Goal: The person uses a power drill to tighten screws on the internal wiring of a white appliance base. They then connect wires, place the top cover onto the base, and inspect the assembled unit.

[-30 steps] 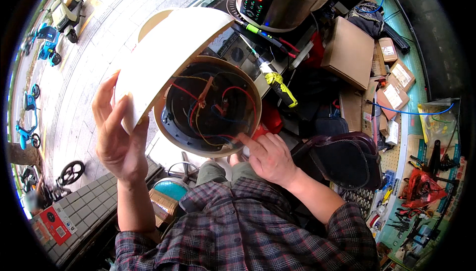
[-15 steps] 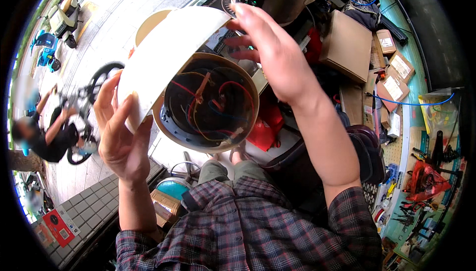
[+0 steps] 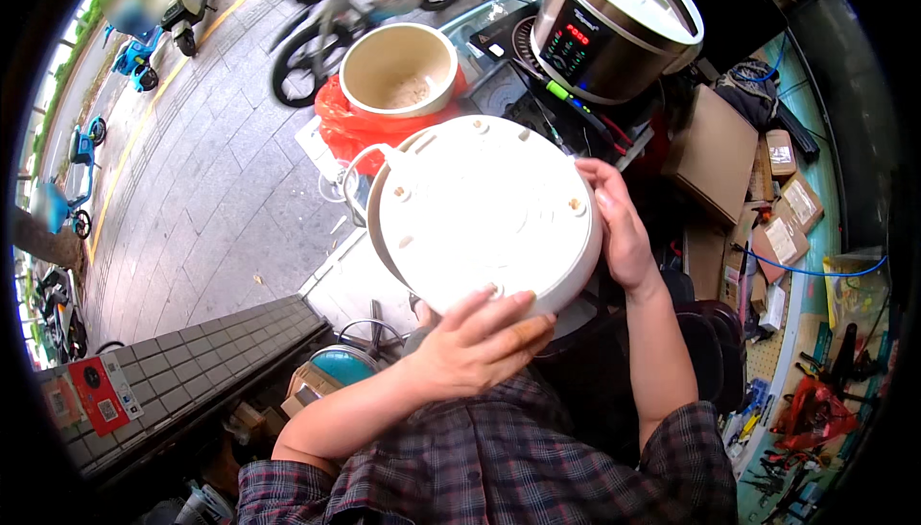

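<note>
A round white base cover (image 3: 480, 223), with small feet and screw holes, lies across the open end of a round appliance housing (image 3: 381, 237). The housing's beige rim shows at the left, and the inside with its wires is hidden. My left hand (image 3: 480, 352) rests on the near edge of the cover, fingers stretched out and slightly spread. Curved around the cover's right edge is my right hand (image 3: 622, 227), its fingertips on the rim. A white cord (image 3: 360, 155) loops off the cover's left side.
Beyond the cover, a cream inner pot (image 3: 398, 69) sits on a red plastic bag (image 3: 350, 127). A steel rice cooker (image 3: 619, 26) with a lit display stands at the back right. Cardboard boxes (image 3: 710, 151) and tools fill the right side. A bicycle (image 3: 321, 50) passes on the pavement.
The white cover has come down from its tilted position onto the housing, hiding the wires. My left hand has moved right to its near edge; my right hand has lowered to its right side.
</note>
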A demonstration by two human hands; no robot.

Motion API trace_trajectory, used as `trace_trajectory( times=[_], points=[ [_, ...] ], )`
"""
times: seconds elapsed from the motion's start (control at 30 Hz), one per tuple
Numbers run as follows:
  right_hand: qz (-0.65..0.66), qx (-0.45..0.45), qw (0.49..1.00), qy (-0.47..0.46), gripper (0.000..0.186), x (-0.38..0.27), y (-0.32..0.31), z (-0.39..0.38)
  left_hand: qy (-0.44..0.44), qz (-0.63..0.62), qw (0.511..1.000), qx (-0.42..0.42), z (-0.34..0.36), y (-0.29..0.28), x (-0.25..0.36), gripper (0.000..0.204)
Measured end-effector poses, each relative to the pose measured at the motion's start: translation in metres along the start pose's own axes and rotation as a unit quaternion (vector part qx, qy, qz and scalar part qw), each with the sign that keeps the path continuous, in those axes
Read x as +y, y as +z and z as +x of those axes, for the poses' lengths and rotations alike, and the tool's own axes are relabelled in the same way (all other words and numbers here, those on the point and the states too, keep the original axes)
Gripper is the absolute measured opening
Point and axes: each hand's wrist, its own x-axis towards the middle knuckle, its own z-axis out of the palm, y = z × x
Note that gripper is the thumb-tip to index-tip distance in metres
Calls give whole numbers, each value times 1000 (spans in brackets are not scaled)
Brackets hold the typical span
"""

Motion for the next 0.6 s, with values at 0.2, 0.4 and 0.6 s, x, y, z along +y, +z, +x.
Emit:
trace_trajectory(
  times=[0.2,0.4,0.6],
  points=[
    [-111,45,993,22,66,16,23,-15,71,-31,991,-111,-22,8,-12,34],
    [-165,53,985,1,70,24,23,-17,-249,-42,960,119,-57,-10,-52,57],
    [-244,52,967,-48,68,28,26,-13,-476,-213,838,159,-44,-3,-93,78]
  ],
)
